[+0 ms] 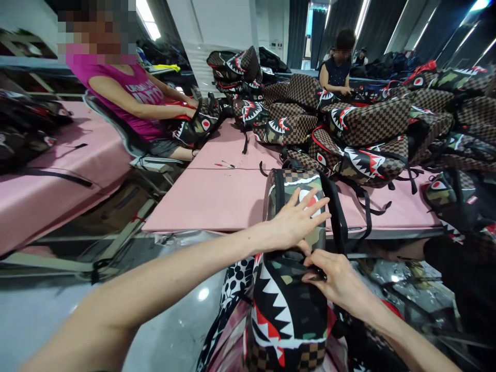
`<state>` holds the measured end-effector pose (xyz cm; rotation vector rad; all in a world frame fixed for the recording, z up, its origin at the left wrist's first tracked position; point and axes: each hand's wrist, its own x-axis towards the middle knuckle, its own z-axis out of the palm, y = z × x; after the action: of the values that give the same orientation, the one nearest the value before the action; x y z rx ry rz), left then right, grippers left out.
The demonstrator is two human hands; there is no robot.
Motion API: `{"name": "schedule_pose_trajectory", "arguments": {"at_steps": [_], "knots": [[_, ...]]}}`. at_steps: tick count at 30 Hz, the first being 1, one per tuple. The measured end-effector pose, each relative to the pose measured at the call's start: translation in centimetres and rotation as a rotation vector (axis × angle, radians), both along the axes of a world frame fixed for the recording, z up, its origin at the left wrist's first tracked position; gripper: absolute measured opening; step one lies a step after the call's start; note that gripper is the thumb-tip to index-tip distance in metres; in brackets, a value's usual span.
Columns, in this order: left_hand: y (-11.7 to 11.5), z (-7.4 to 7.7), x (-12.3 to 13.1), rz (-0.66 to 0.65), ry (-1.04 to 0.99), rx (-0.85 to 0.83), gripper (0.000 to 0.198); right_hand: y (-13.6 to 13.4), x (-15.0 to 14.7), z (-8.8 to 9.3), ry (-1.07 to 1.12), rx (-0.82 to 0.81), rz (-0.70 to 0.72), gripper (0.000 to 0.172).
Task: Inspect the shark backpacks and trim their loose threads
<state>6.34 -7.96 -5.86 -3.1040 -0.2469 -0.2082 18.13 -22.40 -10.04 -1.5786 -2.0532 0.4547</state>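
Note:
A camouflage backpack with a shark-mouth print (pixel 289 305) lies on my lap, its top resting on the edge of the pink table (pixel 217 201). My left hand (pixel 296 219) lies flat on the bag's upper panel with its fingers spread. My right hand (pixel 333 276) pinches something small and dark at the bag's side, near its zipper line; I cannot make out what it grips. A black strap (pixel 339 214) runs down the bag's right side.
A big heap of checkered and camouflage shark backpacks (pixel 364 134) fills the table's far and right side. A person in a pink top (pixel 132 98) sits at the left handling a bag; another person (pixel 337 67) sits at the back. Small tools (pixel 225 165) lie on the table.

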Motion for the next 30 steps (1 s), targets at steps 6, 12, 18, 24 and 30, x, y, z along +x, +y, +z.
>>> {"name": "schedule_pose_trajectory", "arguments": {"at_steps": [6,12,18,24,30], "knots": [[-0.2,-0.2,-1.9,0.042,0.049,-0.057,0.097,0.8,-1.5,0.7,-0.089,-0.055,0.079,0.018],[-0.6,0.0,-2.1,0.098,0.041,-0.078,0.096,1.6,-1.8,2.5,-0.399,-0.190,0.127,0.039],[-1.1,-1.7,-1.6,0.163,0.000,-0.033,0.092,1.1,-2.4,0.8,0.026,-0.161,0.010,0.013],[-0.9,-3.7,-1.5,0.246,-0.126,0.009,0.084,1.6,-3.0,1.3,0.324,-0.220,0.097,0.014],[-1.1,-3.2,-5.7,0.060,-0.325,-0.246,0.046,1.6,-2.0,1.1,0.289,-0.187,0.126,0.008]]}}
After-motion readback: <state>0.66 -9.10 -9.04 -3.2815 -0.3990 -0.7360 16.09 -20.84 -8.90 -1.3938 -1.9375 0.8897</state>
